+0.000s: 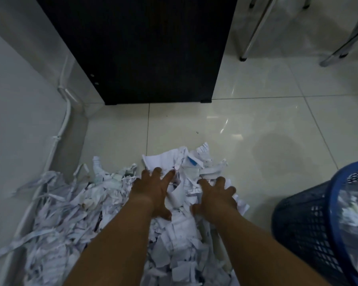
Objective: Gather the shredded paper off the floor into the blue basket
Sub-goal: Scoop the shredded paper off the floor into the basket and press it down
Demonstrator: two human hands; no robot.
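Sprawling over the floor (246, 129) lies the shredded paper (77, 213) in a loose heap; left hand (152, 191) and right hand (216, 196) press on its far end, both splayed, clutching nothing; blue basket (298, 221) stands right, part-filled; dark cabinet (143, 48) beyond.

Dim light. Glossy pale tile floor (256, 124), a few glare spots. Dark cabinet (143, 48) straight beyond left hand (151, 190). Grey wall (19, 100) far to its left, white cable conduit (64, 120) along the base. Chrome chair legs (257, 29) far beyond right hand (215, 195).
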